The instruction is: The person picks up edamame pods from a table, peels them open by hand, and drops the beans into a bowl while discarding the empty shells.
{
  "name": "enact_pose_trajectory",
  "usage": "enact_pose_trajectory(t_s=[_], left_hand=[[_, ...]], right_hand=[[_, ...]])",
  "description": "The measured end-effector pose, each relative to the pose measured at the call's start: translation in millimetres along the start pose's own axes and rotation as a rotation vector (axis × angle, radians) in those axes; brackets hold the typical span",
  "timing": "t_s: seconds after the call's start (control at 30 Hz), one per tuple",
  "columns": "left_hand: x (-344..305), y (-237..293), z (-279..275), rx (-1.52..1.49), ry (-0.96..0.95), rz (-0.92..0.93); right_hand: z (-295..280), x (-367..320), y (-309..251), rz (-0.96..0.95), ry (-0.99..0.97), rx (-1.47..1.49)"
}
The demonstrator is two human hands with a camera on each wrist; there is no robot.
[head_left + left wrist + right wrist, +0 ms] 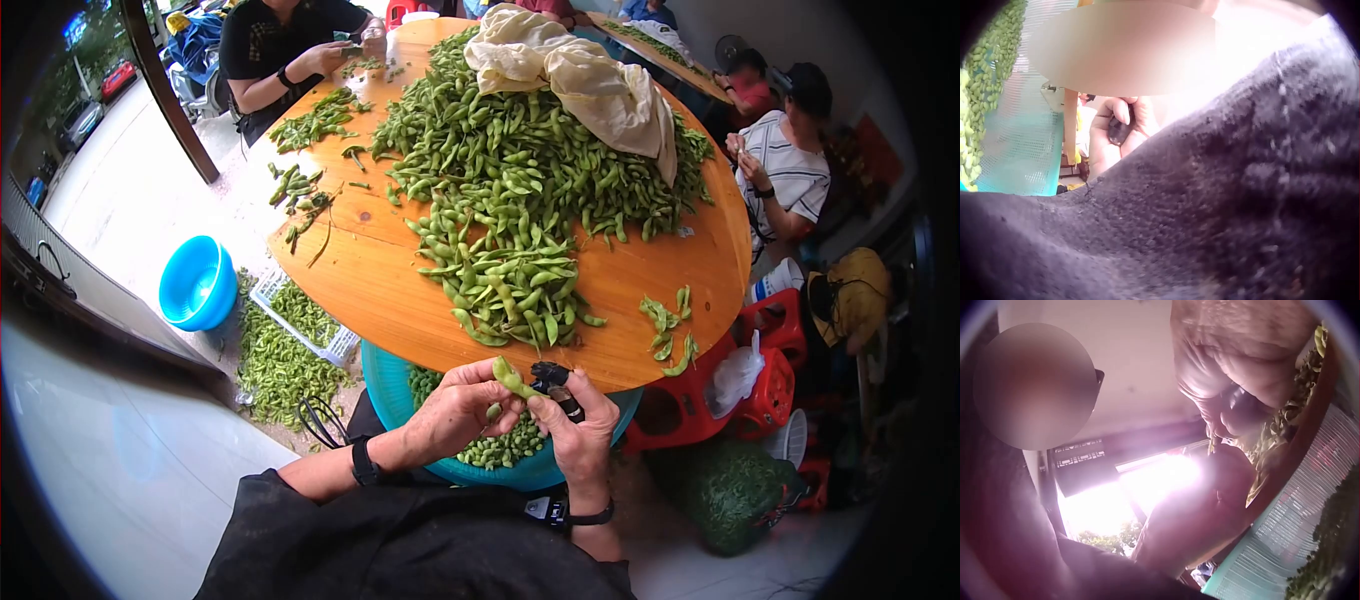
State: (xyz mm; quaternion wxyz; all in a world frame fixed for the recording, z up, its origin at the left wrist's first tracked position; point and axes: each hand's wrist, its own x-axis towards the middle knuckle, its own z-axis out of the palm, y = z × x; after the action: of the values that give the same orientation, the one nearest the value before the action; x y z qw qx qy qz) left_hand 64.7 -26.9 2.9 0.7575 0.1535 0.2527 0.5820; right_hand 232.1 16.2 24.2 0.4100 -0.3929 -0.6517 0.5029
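A plump green soybean pod (511, 376) is held between both hands above a teal mesh basin (388, 392). My left hand (452, 410) pinches the pod from the left, and a single bean (493, 411) shows at its fingers. My right hand (582, 440) has its thumb at the pod's lower end. Its curled fingers also grip a small black tool (560, 388), whose kind I cannot tell. Shelled beans (500, 446) lie in the basin below. In the left wrist view, a dark sleeve covers much of the picture, with the right hand (1116, 134) beyond it.
A large heap of pods (500, 160) covers much of the wooden table (350, 250), a cream cloth (570, 75) draped over it. Empty pods (668, 325) lie at right. A blue basin (198, 285) and red stools (765, 390) stand around. Other people sit nearby.
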Motion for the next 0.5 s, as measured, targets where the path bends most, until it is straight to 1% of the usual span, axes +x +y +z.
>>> enact_pose_trajectory(t_s=[0.03, 0.07, 0.13, 0.17, 0.2, 0.23, 0.27, 0.33, 0.37, 0.43, 0.47, 0.5], left_hand=[[-2, 1, 2, -0.047, 0.07, -0.057], [-1, 0, -1, -0.048, 0.073, -0.056], [2, -3, -11, -0.008, -0.06, -0.06], [2, -4, -10, -0.009, -0.058, -0.061], [1, -6, -9, 0.137, -0.026, -0.01], [0, -6, -8, 0.284, 0.007, 0.041], [-1, -6, -9, 0.285, 0.009, 0.042], [-1, -7, -12, -0.019, -0.056, -0.004], [-1, -8, -10, -0.02, -0.057, -0.006], [-1, -8, -2, 0.107, 0.032, 0.078], [-1, -11, 1, 0.106, 0.032, 0.077], [0, -13, 3, 0.093, 0.118, 0.074]], right_hand=[[0, 0, -1, 0.002, -0.002, 0.001], [1, 0, -3, -0.021, -0.033, -0.009], [0, 3, -5, -0.044, -0.063, -0.018], [-1, 4, -5, -0.081, -0.132, -0.056], [-1, 5, -6, -0.116, -0.202, -0.093], [-1, 6, -6, -0.115, -0.203, -0.091], [0, 7, -7, -0.131, -0.192, -0.114], [0, 8, -7, -0.161, -0.168, -0.164], [1, 7, -7, -0.16, -0.166, -0.166], [7, 4, -6, -0.333, -0.06, -0.353], [9, 3, -4, -0.331, -0.061, -0.353], [12, 3, -2, -0.385, -0.033, -0.398]])
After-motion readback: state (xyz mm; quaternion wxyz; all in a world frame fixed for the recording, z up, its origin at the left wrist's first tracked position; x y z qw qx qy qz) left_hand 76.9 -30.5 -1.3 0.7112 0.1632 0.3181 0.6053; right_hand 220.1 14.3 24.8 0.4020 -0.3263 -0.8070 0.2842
